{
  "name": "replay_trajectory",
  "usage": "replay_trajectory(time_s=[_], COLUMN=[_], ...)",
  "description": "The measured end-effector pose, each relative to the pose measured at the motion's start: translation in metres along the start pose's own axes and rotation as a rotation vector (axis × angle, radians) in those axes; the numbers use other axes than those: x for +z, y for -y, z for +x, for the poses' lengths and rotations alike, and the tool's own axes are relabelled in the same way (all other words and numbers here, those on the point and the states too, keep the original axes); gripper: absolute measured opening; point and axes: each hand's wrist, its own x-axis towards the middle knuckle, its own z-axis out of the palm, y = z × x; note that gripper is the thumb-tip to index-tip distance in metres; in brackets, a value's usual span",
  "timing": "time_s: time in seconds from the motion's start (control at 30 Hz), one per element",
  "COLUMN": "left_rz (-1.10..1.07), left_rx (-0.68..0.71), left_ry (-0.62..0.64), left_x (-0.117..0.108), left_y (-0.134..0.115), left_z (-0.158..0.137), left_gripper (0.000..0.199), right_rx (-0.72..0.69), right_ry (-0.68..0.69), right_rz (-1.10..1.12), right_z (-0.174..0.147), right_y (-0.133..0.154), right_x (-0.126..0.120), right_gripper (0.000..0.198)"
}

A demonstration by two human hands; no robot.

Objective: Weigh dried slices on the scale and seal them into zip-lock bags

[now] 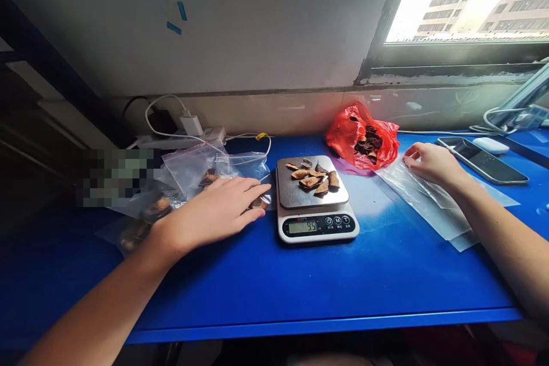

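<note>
A white kitchen scale (317,227) stands mid-table, its display appearing to read 9.5. Several curved brown dried peel-like pieces (309,183) lie on its steel plate. To the left, my left hand (218,211) is spread flat with fingers apart, resting over clear zip bags (189,174) that contain similar brown pieces. On the right, my right hand (433,163) has its fingertips pinched at the top end of a clear plastic bag (433,206) in a flat, overlapping stack. Part of that stack is hidden under the hand and forearm.
Behind the scale, against the wall, sits an open red plastic bag (343,134) holding more dark pieces. A phone (484,161) and a white case (491,145) lie at the right. A charger (191,124) and cables run along the back left. The blue table (257,291) ends at a front edge.
</note>
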Motion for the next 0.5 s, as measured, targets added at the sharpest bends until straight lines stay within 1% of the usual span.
replay_trajectory(time_s=[0.1, 0.17, 0.37, 0.43, 0.5], left_rz=[-0.001, 0.010, 0.065, 0.064, 0.060], left_rx=[-0.029, -0.032, -0.018, -0.015, -0.013], left_ry=[-0.008, -0.010, -0.059, -0.067, -0.060], left_x=[-0.007, -0.005, 0.017, 0.019, 0.017], left_y=[-0.002, -0.002, 0.001, 0.000, -0.002], left_z=[0.001, 0.001, 0.003, 0.003, 0.003], left_gripper=[0.051, 0.050, 0.047, 0.048, 0.048], right_rx=[0.030, 0.016, -0.088, -0.144, -0.215], right_ry=[-0.016, -0.055, -0.249, -0.281, -0.286], right_rz=[0.066, 0.124, 0.243, 0.264, 0.283], right_z=[-0.004, -0.006, -0.008, -0.009, -0.011], right_y=[0.006, 0.011, 0.027, 0.034, 0.041], right_x=[-0.005, -0.010, -0.031, -0.035, -0.036], right_gripper=[0.022, 0.019, 0.016, 0.017, 0.019])
